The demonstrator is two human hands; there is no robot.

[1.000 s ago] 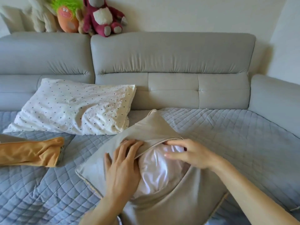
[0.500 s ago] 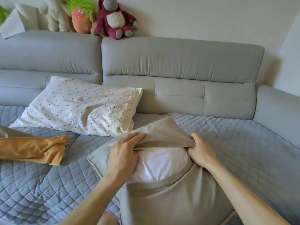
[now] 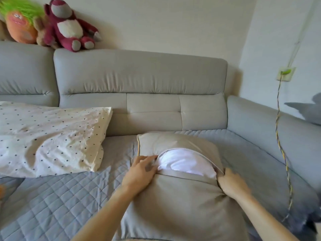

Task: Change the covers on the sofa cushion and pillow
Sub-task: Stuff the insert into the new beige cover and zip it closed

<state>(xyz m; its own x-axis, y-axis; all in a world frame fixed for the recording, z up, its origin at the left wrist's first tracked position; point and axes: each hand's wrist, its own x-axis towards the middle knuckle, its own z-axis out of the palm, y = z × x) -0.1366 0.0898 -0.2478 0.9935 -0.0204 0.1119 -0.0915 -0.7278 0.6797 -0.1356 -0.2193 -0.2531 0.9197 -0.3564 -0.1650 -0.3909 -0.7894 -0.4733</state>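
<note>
A sofa cushion in a beige cover point(image 3: 182, 202) lies on the quilted seat in front of me. Its zipper gap stands wide and the white inner cushion point(image 3: 185, 161) bulges out of it. My left hand point(image 3: 140, 173) presses on the cover at the left end of the gap, fingers at the zipper edge. My right hand point(image 3: 232, 183) pinches the cover at the right end of the gap. A white pillow with dark dots point(image 3: 46, 140) rests at the left against the backrest.
The grey sofa backrest point(image 3: 139, 80) runs behind, with a red plush bear point(image 3: 67, 26) and an orange plush with green hair point(image 3: 19, 23) on top. A blue-grey quilted throw point(image 3: 52, 197) covers the seat. A braided cable point(image 3: 281, 145) hangs from a wall socket at the right.
The view swung right and the orange cover at the left went almost out of sight. The cushion turned so the gap faces up, and both hands shifted to its two ends.
</note>
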